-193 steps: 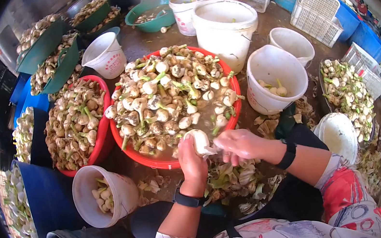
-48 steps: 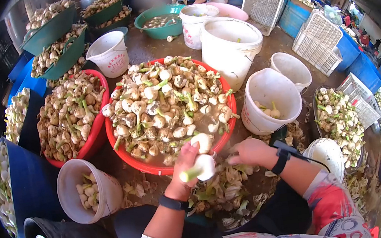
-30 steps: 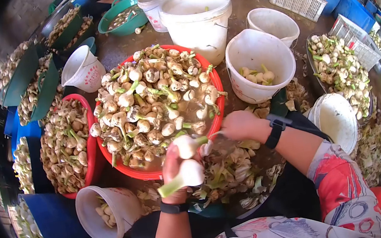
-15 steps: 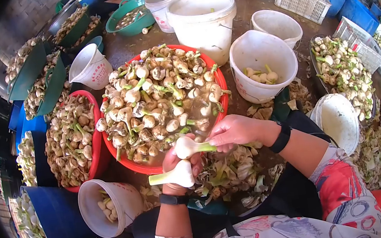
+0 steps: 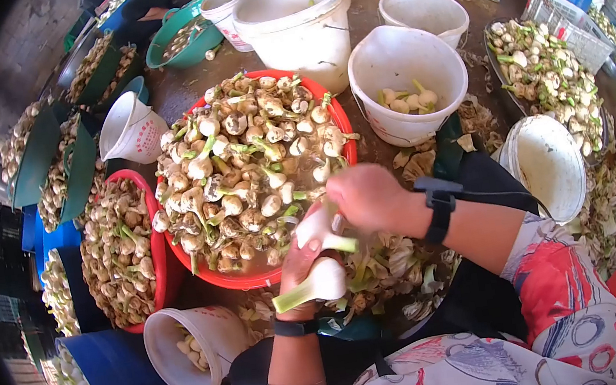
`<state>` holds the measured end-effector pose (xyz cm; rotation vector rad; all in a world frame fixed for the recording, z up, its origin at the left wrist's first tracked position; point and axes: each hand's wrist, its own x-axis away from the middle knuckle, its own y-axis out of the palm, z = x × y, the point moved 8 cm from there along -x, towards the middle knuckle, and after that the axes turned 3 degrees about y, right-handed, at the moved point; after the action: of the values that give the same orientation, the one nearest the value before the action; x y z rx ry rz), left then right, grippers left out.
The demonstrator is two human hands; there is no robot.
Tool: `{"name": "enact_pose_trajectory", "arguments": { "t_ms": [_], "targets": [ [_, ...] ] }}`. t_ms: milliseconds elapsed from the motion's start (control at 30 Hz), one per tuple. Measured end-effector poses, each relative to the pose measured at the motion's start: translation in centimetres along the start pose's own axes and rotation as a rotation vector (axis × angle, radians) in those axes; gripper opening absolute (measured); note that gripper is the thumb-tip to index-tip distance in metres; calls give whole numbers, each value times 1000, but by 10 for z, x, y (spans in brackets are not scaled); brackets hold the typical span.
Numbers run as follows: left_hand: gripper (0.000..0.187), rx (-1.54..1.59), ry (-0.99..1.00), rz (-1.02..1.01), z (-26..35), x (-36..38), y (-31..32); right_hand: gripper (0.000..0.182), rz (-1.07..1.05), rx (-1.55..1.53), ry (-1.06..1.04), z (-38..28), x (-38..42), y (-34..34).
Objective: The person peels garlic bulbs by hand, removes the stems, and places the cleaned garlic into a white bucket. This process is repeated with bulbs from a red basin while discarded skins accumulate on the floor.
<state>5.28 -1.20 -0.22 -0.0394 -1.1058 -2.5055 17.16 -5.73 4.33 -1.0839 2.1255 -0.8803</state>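
My left hand (image 5: 302, 260) is closed around two white garlic bulbs with cut green stems. The lower garlic bulb (image 5: 326, 280) lies against the palm side, its stem pointing left. The upper garlic bulb (image 5: 315, 228) sits at the fingertips with its stem toward the lower right. Close against that upper bulb, my right hand (image 5: 368, 194) is curled shut and blurred by motion; what its fingers pinch is hidden. Just beyond both hands is a red basin (image 5: 347, 128) of water, heaped with unpeeled, dirty garlic bulbs (image 5: 241, 162).
Peeled skins (image 5: 400, 262) lie in a pile below my hands. A white bucket (image 5: 404, 61) on the right holds a few cleaned bulbs; another white bucket (image 5: 223, 342) stands at lower left. A second red basin (image 5: 158, 237) of garlic is at left. Someone sits at the back.
My right hand has let go of the upper bulb's stem and moved to its other end. That bulb has turned, its stem now toward the lower right. The view has shifted slightly.
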Motion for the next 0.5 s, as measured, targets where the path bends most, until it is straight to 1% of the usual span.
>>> {"name": "enact_pose_trajectory", "arguments": {
  "t_ms": [33,67,100,133,167,200,233,267,300,333,367,400,433,467,500],
  "targets": [
    [73,-7,-12,-1,0,4,-4,15,99,155,8,9,-4,-2],
    [76,39,-42,-55,1,7,-2,14,62,311,174,38,-14,0],
    [79,87,-69,-110,3,8,4,17,-139,295,317,66,-18,4],
    [80,169,10,-57,8,7,8,21,-502,237,146,60,-11,34],
    [80,166,14,-59,8,3,8,26,-862,177,-36,49,4,58],
    [80,109,87,12,11,-1,0,39,-820,-466,674,46,22,57],
    [80,51,159,85,14,-4,-10,49,-800,-615,700,20,30,48],
    [79,14,196,67,17,-5,-15,47,-838,-713,690,8,34,51],
    [80,-128,187,77,15,-5,-17,45,-872,-811,679,-1,37,54],
    [76,-122,195,36,14,-5,-14,45,-869,-810,678,-2,40,57],
    [72,-113,205,-5,15,-5,-6,41,-799,-785,644,-1,38,56],
    [72,-113,209,-5,12,-8,-14,38,-730,-761,608,1,35,56],
    [65,-205,204,57,5,-13,-37,38,-730,-762,606,4,37,60],
    [58,-296,199,120,7,-14,-41,35,-472,-437,320,3,21,42],
    [58,-296,201,122,7,-12,-39,32,-210,-112,37,-10,14,22]
  ]
}}
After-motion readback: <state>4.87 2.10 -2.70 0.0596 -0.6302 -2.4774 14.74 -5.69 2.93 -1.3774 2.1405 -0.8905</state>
